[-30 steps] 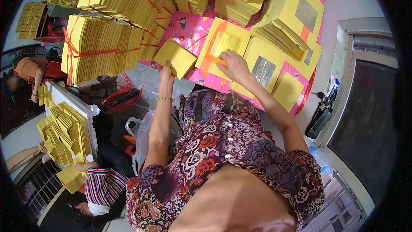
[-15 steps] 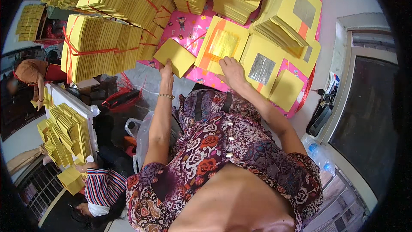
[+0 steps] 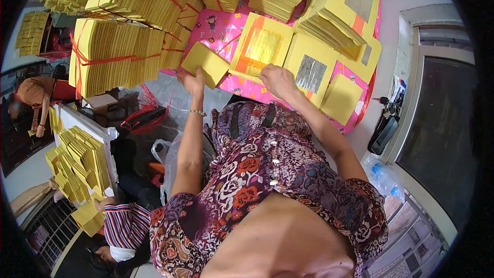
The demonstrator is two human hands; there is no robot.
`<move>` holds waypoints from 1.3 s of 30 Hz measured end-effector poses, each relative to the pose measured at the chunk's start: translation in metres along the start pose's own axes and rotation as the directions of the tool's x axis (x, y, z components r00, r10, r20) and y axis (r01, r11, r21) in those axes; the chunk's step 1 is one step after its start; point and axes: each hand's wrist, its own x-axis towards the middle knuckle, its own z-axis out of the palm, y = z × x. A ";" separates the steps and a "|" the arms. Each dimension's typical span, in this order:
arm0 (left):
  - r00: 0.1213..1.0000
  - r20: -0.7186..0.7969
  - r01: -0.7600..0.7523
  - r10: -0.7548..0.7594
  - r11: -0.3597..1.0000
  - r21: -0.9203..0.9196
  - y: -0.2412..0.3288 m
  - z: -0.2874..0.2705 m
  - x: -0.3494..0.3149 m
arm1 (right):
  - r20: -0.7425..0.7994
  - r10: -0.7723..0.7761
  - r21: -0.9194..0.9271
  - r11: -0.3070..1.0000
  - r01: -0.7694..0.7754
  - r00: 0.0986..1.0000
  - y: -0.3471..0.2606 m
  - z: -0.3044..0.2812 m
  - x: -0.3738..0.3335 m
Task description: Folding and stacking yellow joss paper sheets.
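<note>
My left hand point(image 3: 193, 81) is closed on the near edge of a plain yellow paper piece point(image 3: 206, 65), tilted at the table's front edge. Just right of it lies a stack of yellow joss paper point(image 3: 244, 61), its top sheet bearing a gold foil square point(image 3: 264, 46) and an orange band. My right hand point(image 3: 278, 79) has its fingers drawn together at that sheet's near right corner; the fingertips partly hide the corner. Beside this hand lies a yellow sheet with a silver foil square point(image 3: 310, 73), and farther right a smaller plain yellow stack point(image 3: 341, 100).
Tall yellow paper bundles tied with red string point(image 3: 116, 54) line the left and back of the pink patterned table cover point(image 3: 213, 30). A high paper stack point(image 3: 334, 15) stands at the back right. Two people work at the left, one beside a table of folded yellow paper point(image 3: 80, 159).
My right hand has shifted toward the foil sheet's near corner, and its fingers have drawn together. My left hand still holds the plain yellow paper, gripped slightly farther left. The view has shifted slightly.
</note>
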 end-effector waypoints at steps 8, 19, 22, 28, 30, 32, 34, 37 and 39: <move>0.621 0.751 0.506 0.224 0.617 -0.602 0.054 -0.026 -0.044 | 0.101 0.176 0.038 0.983 -0.181 0.979 0.002 -0.008 0.007; 0.596 0.770 0.542 0.228 0.593 -0.595 0.083 -0.026 -0.078 | 0.110 0.204 0.058 0.976 -0.211 0.973 0.008 -0.007 0.010; 0.600 0.769 0.561 0.222 0.568 -0.602 0.085 -0.026 -0.078 | 0.125 0.239 0.065 0.967 -0.248 0.963 0.011 -0.004 0.010; 0.620 0.762 0.578 0.188 0.548 -0.605 0.088 -0.026 -0.080 | 0.087 0.233 0.083 0.967 -0.240 0.969 0.013 0.000 0.009; 0.625 0.759 0.582 0.185 0.538 -0.610 0.089 -0.027 -0.080 | 0.072 0.233 0.097 0.966 -0.239 0.970 0.012 -0.002 0.009; 0.601 0.781 0.543 0.171 0.629 -0.556 0.088 -0.028 -0.078 | 0.088 0.212 0.092 0.971 -0.220 0.973 0.010 -0.004 0.009; 0.605 0.775 0.550 0.184 0.607 -0.574 0.084 -0.026 -0.079 | 0.084 0.194 0.080 0.976 -0.201 0.977 0.011 -0.004 0.009; 0.605 0.772 0.563 0.198 0.580 -0.589 0.086 -0.026 -0.080 | 0.078 0.185 0.072 0.979 -0.191 0.980 0.013 -0.001 0.008; 0.603 0.774 0.570 0.194 0.574 -0.588 0.086 -0.027 -0.080 | 0.077 0.192 0.077 0.977 -0.197 0.978 0.015 0.000 0.008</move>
